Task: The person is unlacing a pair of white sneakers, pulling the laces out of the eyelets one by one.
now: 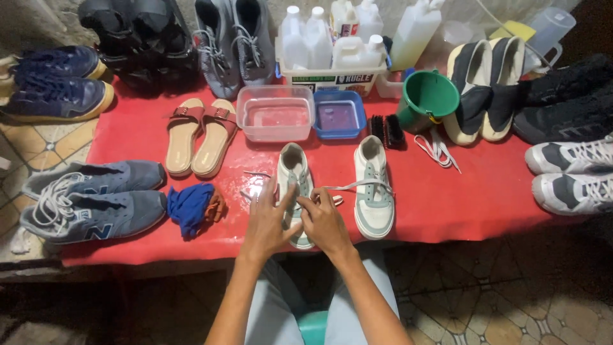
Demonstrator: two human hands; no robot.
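On the red table (485, 198), two white sneakers (373, 188) (one being unlaced), left hand (265, 220) and right hand (324, 220) pinching its lace (348, 186).

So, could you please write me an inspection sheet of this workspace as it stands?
Surface: red table cover, wet patch near the hands.
Job's things: white sneaker under both hands; matching sneaker beside it, lace trailing.
Clutter: tan sandals, blue rag, clear tub, blue tub, brush, green bucket, loose laces, bottles, other shoes around.
Hands: left hand and right hand at the sneaker's laces.
Cables: nothing seen.
Surroundings: tiled floor.
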